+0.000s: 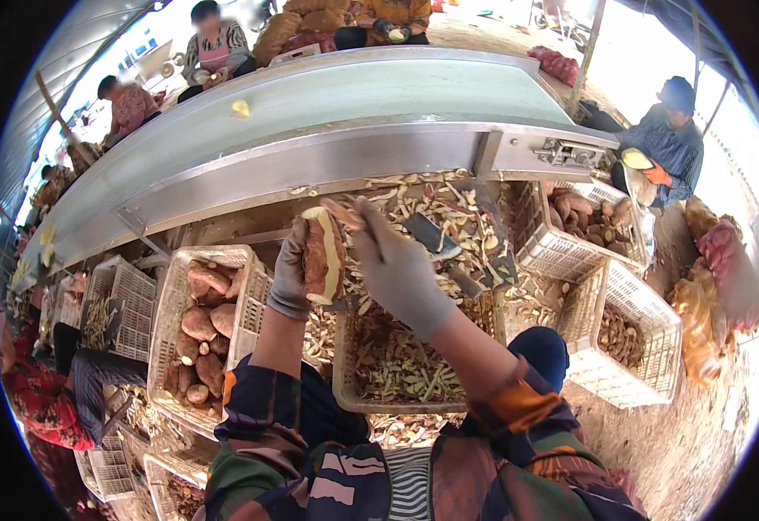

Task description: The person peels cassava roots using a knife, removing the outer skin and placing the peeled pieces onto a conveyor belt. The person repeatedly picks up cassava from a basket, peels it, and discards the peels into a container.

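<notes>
My gloved left hand [290, 273] is closed around a large sweet potato [324, 257], held upright, with a pale peeled strip down its reddish skin. To the right of it is my gloved right hand [395, 267], blurred, its fingers closed on a peeler [343, 213] that is too blurred to make out fully. Below both hands a plastic crate [418, 406] holds many peelings. A cleaver-like blade [432, 236] lies among peelings just beyond my right hand. Left of me, a white crate [161, 338] holds several unpeeled sweet potatoes [209, 322].
A metal-framed conveyor belt [379, 88] crosses ahead, carrying a peeled piece [240, 109]. At the right stand a crate of sweet potatoes [636, 251] and a crate of small pieces [675, 332]. Several people sit around the belt; a co-worker [669, 140] is at the right.
</notes>
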A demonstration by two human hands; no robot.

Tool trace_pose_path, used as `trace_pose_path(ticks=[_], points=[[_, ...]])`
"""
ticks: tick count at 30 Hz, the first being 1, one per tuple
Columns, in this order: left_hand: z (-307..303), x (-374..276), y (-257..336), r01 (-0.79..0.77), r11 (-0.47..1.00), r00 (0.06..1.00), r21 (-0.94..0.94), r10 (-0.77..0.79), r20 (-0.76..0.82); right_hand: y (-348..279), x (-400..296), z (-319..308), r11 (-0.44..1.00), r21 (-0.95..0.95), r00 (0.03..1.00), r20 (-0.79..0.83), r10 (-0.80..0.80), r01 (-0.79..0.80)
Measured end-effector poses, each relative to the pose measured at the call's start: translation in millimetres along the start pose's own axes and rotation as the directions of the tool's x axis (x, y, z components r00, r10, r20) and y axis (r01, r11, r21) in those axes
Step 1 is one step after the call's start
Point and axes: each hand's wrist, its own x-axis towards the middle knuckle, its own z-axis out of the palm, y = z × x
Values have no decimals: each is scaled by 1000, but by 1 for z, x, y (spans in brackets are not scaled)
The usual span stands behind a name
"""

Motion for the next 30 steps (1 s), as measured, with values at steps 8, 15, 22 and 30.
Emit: trace_pose_path(ticks=[8,15,22,30], points=[[-35,12,20,-105,993,994,-52,105,10,-5,-88,8,956,-293,899,412,146,-21],[-19,16,12,-81,991,995,-107,86,47,-8,-21,-14,999,-33,1000,8,-15,15],[-31,22,20,-59,998,994,-30,61,90,-8,-38,32,987,-107,987,90,130,-121],[-33,25,20,-172,978,979,-119,183,92,5,-63,12,998,-14,996,73,56,-55]])
